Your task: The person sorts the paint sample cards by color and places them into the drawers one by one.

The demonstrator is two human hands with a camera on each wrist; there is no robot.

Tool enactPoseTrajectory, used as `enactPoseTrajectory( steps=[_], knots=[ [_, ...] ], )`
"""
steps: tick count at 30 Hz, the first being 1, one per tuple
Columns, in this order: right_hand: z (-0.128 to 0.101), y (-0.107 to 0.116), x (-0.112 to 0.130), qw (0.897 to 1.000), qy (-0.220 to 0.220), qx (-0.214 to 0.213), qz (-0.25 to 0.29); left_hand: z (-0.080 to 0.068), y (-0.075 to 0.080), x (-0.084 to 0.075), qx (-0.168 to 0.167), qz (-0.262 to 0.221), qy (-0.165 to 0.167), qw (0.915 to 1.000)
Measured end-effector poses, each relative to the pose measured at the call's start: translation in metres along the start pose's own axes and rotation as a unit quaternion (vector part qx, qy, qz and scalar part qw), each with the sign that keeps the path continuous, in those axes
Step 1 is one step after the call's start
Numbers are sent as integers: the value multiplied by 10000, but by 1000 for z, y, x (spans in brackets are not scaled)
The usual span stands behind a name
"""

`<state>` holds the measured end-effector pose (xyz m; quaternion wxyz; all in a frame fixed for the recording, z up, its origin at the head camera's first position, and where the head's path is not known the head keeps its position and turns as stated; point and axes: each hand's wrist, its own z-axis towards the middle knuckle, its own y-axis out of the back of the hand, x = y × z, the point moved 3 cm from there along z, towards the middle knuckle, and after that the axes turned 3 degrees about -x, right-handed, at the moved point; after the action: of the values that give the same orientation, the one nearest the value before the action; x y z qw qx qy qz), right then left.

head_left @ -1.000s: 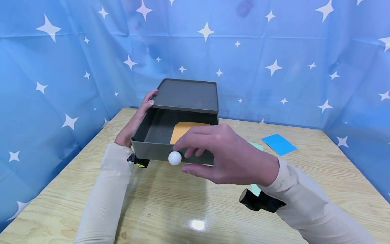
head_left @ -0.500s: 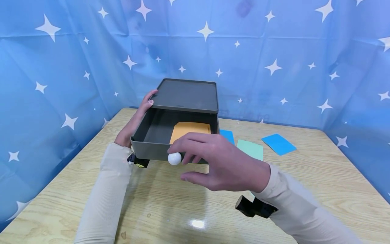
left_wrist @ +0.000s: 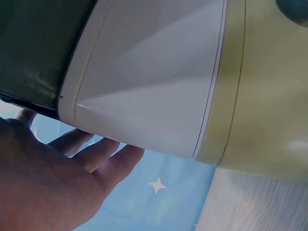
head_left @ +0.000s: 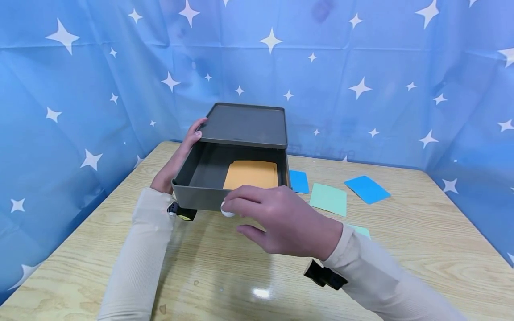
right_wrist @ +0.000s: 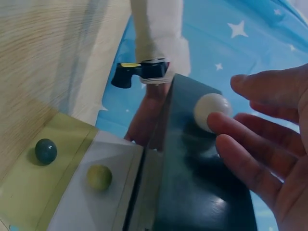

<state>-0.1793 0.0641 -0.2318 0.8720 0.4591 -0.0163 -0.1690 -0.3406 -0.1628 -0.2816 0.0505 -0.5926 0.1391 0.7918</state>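
Observation:
A dark grey drawer box [head_left: 245, 125] stands on the wooden table [head_left: 225, 276] with its drawer [head_left: 196, 199] pulled out toward me. Orange cards [head_left: 250, 174] lie flat inside the drawer. My left hand [head_left: 188, 142] rests flat against the box's left side, fingers straight. My right hand [head_left: 237, 217] hovers at the drawer front, its fingers laid over the white round knob [head_left: 225, 213], which is half hidden. In the right wrist view the knob [right_wrist: 211, 110] sits by my index fingertip [right_wrist: 219, 121], with the thumb apart above it.
Loose cards lie on the table right of the box: a blue card [head_left: 299, 181], a green card [head_left: 329, 199], another blue one [head_left: 367, 189], and a green one [head_left: 359, 230] partly behind my right sleeve. Blue star-print cloth walls the table on three sides.
My right hand has dropped lower and nearer to me, coming down over the white knob and uncovering the cards on the table. The left hand and the box stay still.

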Motion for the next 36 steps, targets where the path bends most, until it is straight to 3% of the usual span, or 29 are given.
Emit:
enactPoseTrajectory(
  steps=[6,19,27,36],
  knots=[
    [-1,-8,0,9998,-79,115,-168,1,1,0,62,-162,38,9998],
    [4,-22,3,9900,329,-437,-1303,2,2,-2,115,-246,37,9996],
    [6,-21,3,9873,430,-583,-1415,5,4,0,117,-202,-60,9997],
    [7,-19,2,9863,442,-752,-1398,-1,3,-2,188,-367,80,9991]
  ],
)
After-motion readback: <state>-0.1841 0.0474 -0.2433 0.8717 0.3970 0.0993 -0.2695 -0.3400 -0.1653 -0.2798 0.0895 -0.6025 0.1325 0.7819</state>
